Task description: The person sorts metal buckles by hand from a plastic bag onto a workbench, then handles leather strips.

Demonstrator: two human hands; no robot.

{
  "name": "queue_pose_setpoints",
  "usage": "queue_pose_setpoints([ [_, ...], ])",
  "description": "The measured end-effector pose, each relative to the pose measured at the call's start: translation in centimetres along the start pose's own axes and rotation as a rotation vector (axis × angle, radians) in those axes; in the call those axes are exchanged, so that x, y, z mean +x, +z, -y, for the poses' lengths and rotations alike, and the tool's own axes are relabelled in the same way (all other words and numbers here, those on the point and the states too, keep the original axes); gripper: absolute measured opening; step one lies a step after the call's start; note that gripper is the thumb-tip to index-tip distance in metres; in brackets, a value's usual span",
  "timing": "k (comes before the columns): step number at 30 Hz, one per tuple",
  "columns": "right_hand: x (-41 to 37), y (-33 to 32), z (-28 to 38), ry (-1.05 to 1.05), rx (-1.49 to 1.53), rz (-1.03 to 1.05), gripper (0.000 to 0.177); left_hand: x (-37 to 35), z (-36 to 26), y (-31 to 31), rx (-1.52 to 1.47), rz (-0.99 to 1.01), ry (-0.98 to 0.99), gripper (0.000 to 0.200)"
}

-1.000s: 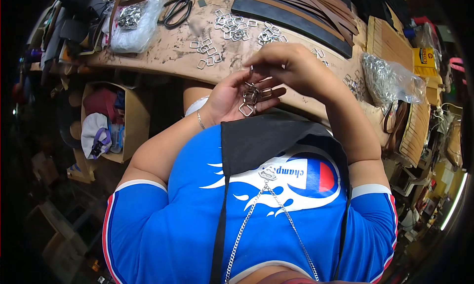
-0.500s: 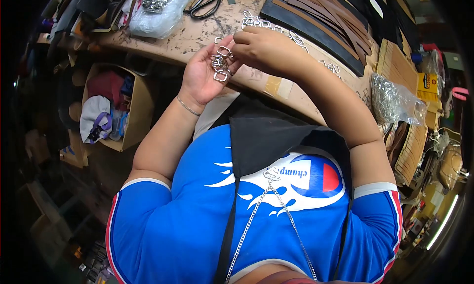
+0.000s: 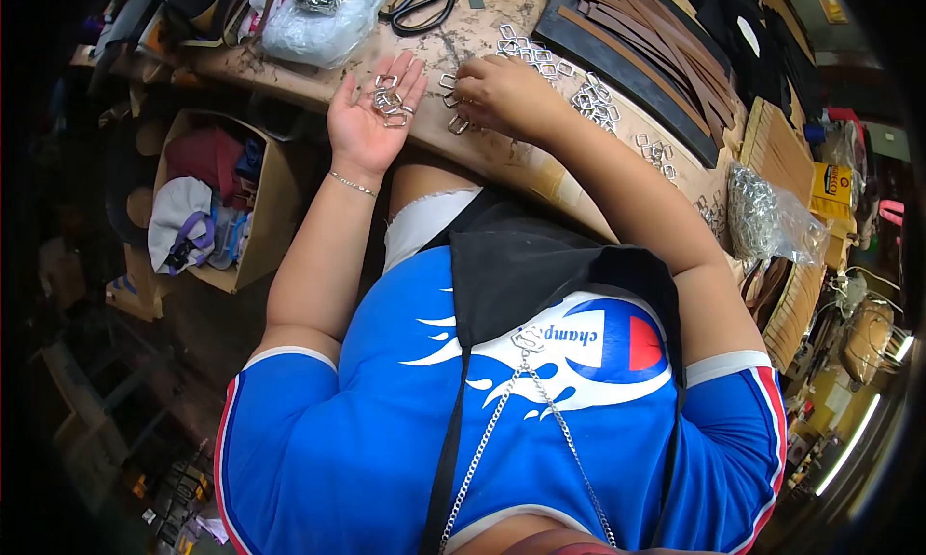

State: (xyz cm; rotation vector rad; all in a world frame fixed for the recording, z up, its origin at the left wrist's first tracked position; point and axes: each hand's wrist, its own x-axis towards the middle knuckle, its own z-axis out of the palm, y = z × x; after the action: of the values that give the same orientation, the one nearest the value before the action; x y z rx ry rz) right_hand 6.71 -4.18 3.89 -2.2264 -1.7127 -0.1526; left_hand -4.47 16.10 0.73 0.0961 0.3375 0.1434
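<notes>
My left hand (image 3: pixel 369 135) is held palm up at the table's front edge, fingers stretched out. On that palm and its fingers lie several small rectangular metal rings (image 3: pixel 389 104). To the right, my right hand (image 3: pixel 508 97) is palm down over the table with its fingers curled. Rectangular rings (image 3: pixel 458 124) show at and below its fingertips; how firmly they are gripped is hidden. Beyond and beside this hand are more loose silver rings (image 3: pixel 595 102), in clusters on the worn table (image 3: pixel 526 174).
Brown leather strips (image 3: pixel 656 49) lie on a black board (image 3: pixel 617 78) at the back right. Black-handled scissors (image 3: pixel 422 7) and a plastic bag (image 3: pixel 323 34) are at the back left. Another bag of metal pieces (image 3: pixel 757 208) stands right. A cardboard box (image 3: pixel 260 213) holds cloth items.
My hands have moved apart. The right hand has left the left palm and is now over the table with rings at its fingers. My left hand has shifted left, its fingers straighter.
</notes>
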Motion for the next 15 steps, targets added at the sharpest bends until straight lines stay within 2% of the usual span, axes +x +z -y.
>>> queue_pose_setpoints([
  [4,2.0,-1.1,0.9,0.052,0.079,-0.026,0.017,1.2,0.3,-1.1,-0.044,0.058,-0.046,0.064],
  [6,3.1,-0.9,1.7,0.073,0.159,-0.031,0.02,1.8,0.2,-2.0,-0.227,0.28,-0.217,0.066],
  [9,4.0,-1.2,2.9,0.165,0.238,0.029,0.025,2.2,0.7,-2.1,-0.234,0.336,-0.27,0.067],
  [11,4.2,-1.2,3.0,0.284,0.363,0.094,0.023,2.2,0.9,-2.1,-0.189,0.299,-0.233,0.067],
  [13,4.2,-1.0,2.9,0.282,0.364,0.117,0.022,1.7,1.4,-0.9,-0.145,0.263,-0.198,0.066],
  [15,4.1,-0.8,2.8,0.281,0.363,0.14,0.021,0.7,2.3,0.9,0.112,0.062,-0.038,0.067],
])
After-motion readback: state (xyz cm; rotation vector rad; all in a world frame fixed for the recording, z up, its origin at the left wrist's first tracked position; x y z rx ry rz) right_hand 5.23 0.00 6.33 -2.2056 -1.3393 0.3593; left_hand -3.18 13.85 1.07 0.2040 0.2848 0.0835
